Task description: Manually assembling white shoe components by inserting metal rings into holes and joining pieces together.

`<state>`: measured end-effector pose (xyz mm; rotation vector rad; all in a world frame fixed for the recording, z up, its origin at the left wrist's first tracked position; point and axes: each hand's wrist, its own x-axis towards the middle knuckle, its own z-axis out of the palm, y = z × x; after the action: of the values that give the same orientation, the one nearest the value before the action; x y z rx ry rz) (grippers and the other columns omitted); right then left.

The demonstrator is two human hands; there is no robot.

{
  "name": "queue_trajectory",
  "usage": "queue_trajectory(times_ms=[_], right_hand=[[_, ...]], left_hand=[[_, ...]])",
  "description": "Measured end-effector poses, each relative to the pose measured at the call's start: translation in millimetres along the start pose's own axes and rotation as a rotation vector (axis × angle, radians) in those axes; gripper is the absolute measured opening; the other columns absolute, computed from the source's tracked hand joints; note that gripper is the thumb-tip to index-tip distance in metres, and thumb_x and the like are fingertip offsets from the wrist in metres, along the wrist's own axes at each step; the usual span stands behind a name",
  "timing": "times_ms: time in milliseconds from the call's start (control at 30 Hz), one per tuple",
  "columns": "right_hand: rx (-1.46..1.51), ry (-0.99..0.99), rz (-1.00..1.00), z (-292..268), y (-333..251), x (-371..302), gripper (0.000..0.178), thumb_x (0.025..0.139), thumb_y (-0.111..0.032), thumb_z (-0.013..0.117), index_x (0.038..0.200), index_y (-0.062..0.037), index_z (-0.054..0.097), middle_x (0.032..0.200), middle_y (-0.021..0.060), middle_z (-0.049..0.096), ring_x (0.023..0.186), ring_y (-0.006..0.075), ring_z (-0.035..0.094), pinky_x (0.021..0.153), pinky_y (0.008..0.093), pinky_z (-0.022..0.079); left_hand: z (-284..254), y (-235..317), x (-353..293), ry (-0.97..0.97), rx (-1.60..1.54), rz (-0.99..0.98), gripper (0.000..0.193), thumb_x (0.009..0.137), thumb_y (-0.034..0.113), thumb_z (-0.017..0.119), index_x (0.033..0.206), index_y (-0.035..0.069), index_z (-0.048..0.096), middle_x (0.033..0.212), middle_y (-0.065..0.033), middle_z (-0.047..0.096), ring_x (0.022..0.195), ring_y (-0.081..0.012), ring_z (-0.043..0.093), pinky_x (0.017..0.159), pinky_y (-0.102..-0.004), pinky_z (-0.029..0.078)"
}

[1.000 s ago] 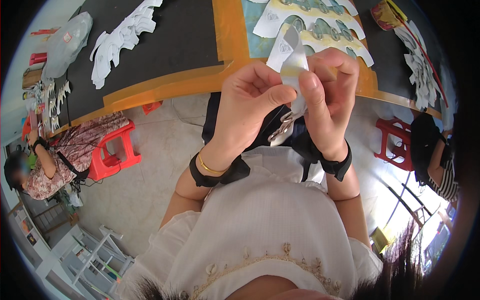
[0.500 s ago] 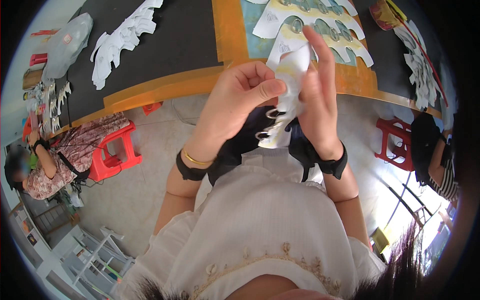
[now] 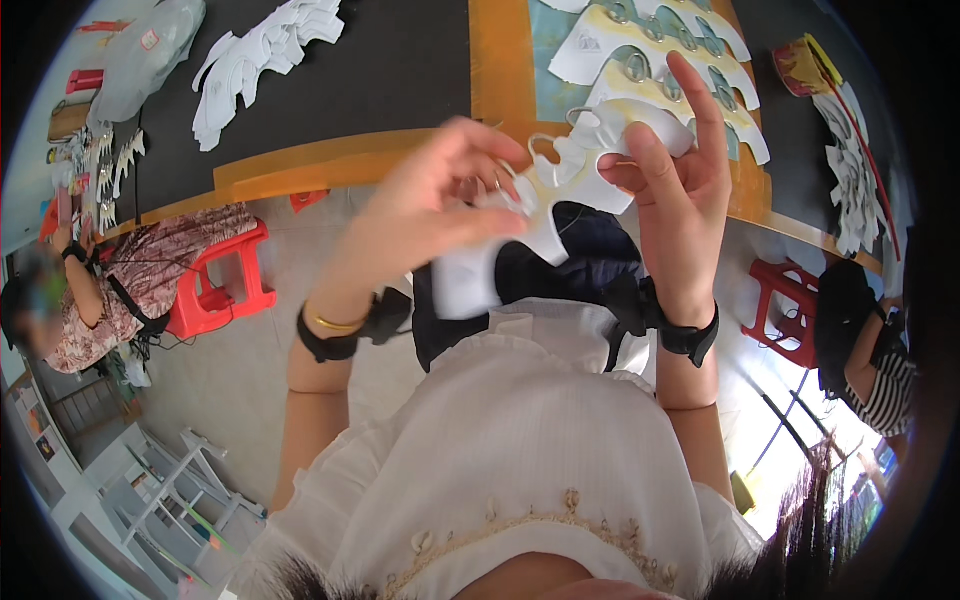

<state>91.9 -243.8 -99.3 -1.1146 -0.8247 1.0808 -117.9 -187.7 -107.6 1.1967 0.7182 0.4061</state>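
A white scalloped piece [image 3: 545, 235], yellowish along its edge and fitted with several metal rings, stretches between my hands above my lap. My right hand [image 3: 685, 195] pinches its right end between thumb and bent fingers, with the index finger raised. My left hand [image 3: 435, 200], smeared by motion, is closed at a ring on the left part of the piece. The left end of the piece hangs below this hand and is blurred. Beyond my right hand, similar white pieces with rings [image 3: 585, 55] lie in rows on a blue-green mat [image 3: 550, 98].
On the dark table [image 3: 400, 65], edged with orange tape, lies a white stack of cut pieces [image 3: 245, 75]. A second stack [image 3: 850, 165] and a red-yellow container [image 3: 803, 68] are at the right. Red stools [image 3: 225, 280] stand below, with a seated person on each side.
My hands have moved apart, left hand leftward and right hand rightward. The piece, earlier hanging folded between them, is now stretched sideways with its rings showing. My view has shifted slightly.
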Motion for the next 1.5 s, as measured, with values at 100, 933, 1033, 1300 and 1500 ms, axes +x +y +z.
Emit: queue_trajectory(times_ms=[100,933,1033,1300,1500], right_hand=[[-0.076,-0.041,0.042,8,2,-1,0.049,0.090,-0.001,0.057,0.135,0.0011,0.039,0.090,0.0144,0.066,0.074,0.0187,0.069,0.067,0.0261,0.057],[-1.509,-0.478,-0.546,23,26,-7,0.042,0.073,-0.005,0.065,0.114,-0.0056,0.064,0.119,0.0048,0.062,0.112,0.0180,0.057,0.110,0.0493,0.021],[-1.601,-0.468,-0.596,22,27,-8,0.043,0.072,-0.007,0.062,0.116,-0.0080,0.064,0.119,0.0020,0.060,0.111,0.0145,0.055,0.109,0.0477,0.021],[-1.582,-0.540,-0.563,19,29,-3,0.051,0.064,-0.008,0.074,0.114,-0.0114,0.066,0.113,0.0021,0.057,0.107,0.0173,0.055,0.106,0.0462,0.024],[-1.562,-0.522,-0.693,20,28,3,0.042,0.065,-0.010,0.064,0.107,-0.0084,0.067,0.104,0.0022,0.057,0.097,0.0151,0.057,0.104,0.0460,0.028]], left_hand=[[-33,30,-7,0.152,0.326,0.127,0.049,0.072,0.002,0.073,0.116,0.003,0.051,0.103,-0.0025,0.056,0.093,-0.0089,0.054,0.082,-0.0239,0.043],[-41,-29,19,0.315,1.362,0.889,0.035,0.064,0.013,0.078,0.096,0.009,0.066,0.100,0.0013,0.065,0.096,-0.0184,0.053,0.078,-0.0327,0.043],[-45,-28,19,0.302,1.418,0.868,0.033,0.067,0.015,0.076,0.097,0.012,0.066,0.101,0.0037,0.065,0.096,-0.0169,0.053,0.081,-0.0321,0.039],[-47,-31,20,0.314,1.436,0.866,0.030,0.066,0.016,0.074,0.095,0.015,0.067,0.103,0.0063,0.063,0.094,-0.0148,0.052,0.081,-0.0309,0.037],[-45,-32,15,0.320,1.480,0.861,0.030,0.064,0.015,0.074,0.094,0.014,0.067,0.104,0.0069,0.062,0.095,-0.0144,0.052,0.082,-0.0309,0.036]])
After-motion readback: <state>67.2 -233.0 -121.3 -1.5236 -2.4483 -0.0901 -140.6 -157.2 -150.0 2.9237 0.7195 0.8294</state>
